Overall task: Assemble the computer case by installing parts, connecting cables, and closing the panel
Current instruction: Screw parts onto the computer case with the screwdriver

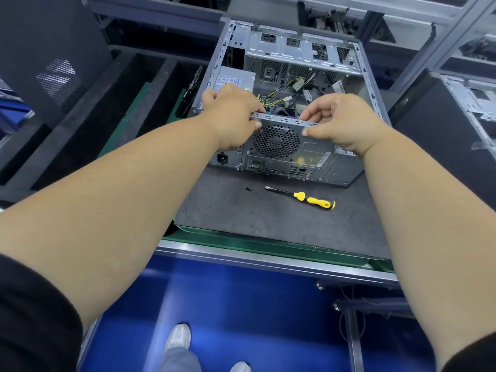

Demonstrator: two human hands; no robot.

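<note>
An open grey computer case [295, 57] lies on its side on a dark mat [268, 213], its rear panel with the fan grille [276, 142] facing me. Inside I see a power supply [236, 79] and loose yellow and black cables [290, 95]. My left hand [230, 114] grips the near top edge of the rear panel at the left. My right hand [341, 122] pinches the same edge at the right, thumb on the outer face. What lies under my hands is hidden.
A yellow and black screwdriver [308, 198] and a small black screw [248, 188] lie on the mat in front of the case. A black side panel [53, 49] stands at the left. Another case [461, 124] stands at the right. The bench edge [268, 261] is near me.
</note>
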